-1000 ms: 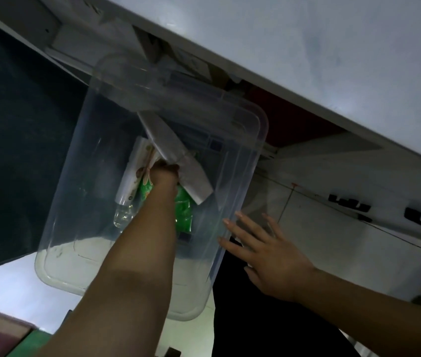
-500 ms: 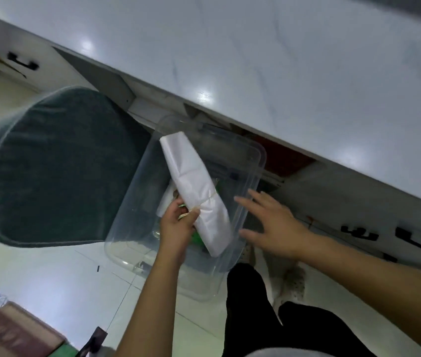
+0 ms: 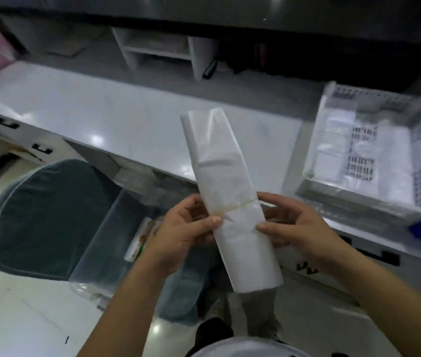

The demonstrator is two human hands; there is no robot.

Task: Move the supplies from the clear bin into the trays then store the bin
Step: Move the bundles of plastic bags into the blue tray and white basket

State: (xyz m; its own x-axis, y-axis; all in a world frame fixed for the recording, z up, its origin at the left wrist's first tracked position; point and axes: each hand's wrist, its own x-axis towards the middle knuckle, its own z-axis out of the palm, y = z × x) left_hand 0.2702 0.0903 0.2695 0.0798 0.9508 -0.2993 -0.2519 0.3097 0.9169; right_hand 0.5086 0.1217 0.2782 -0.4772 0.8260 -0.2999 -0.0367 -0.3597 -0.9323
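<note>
Head view: the white bundle (image 3: pixel 230 197) is now out of the clear bin (image 3: pixel 106 243), up over the counter (image 3: pixel 116 119). Left hand (image 3: pixel 183 233) and right hand (image 3: pixel 294 225) both grip it now.

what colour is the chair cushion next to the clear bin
Dark teal green with a pale piped edge, the chair cushion shows in the head view.

No text, label, brand, number or sign can be read anywhere in the frame. Printed colour is seen on a packet (image 3: pixel 139 243) inside the clear bin (image 3: pixel 106 243) at lower left, but its lettering is too blurred to be made out. Dark marks on the drawer front (image 3: pixel 307 269) at lower right cannot be told as letters.
</note>
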